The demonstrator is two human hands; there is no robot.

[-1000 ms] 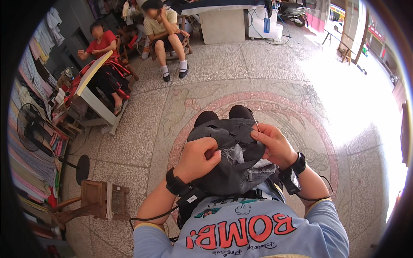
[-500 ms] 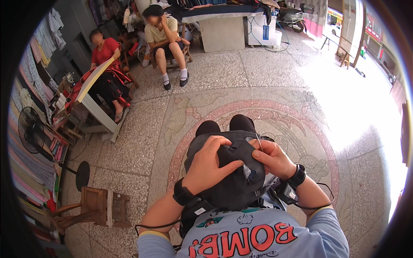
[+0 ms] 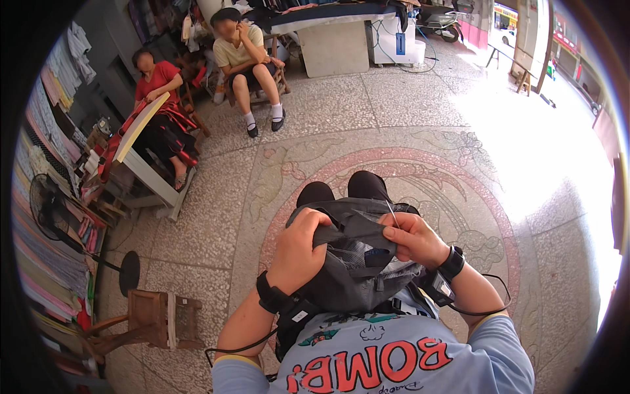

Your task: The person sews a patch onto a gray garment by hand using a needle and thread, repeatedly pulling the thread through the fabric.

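Observation:
A dark grey-black cloth piece (image 3: pixel 348 282), perhaps a garment, lies bunched across my lap. My left hand (image 3: pixel 300 253) is closed on its left side, fingers curled over a fold. Opposite it, my right hand (image 3: pixel 418 240) pinches the cloth edge between thumb and fingers. A thin pale strand (image 3: pixel 392 210), needle or thread, sticks up beside the right fingertips; I cannot tell which. Between the hands the cloth gapes, showing a lighter mesh-like inner layer and a small dark blue patch (image 3: pixel 376 257).
A wooden chair (image 3: pixel 149 320) stands at the lower left, near a black pedestal fan (image 3: pixel 49 203). Fabrics hang along the left wall. One person sits at a sewing table (image 3: pixel 141 125), another on a chair behind. A large worktable (image 3: pixel 335 52) stands at the back.
My left hand has shifted slightly left and its spread thumb has drawn in. The cloth between the hands has been pulled wider, exposing more of the lighter inner layer.

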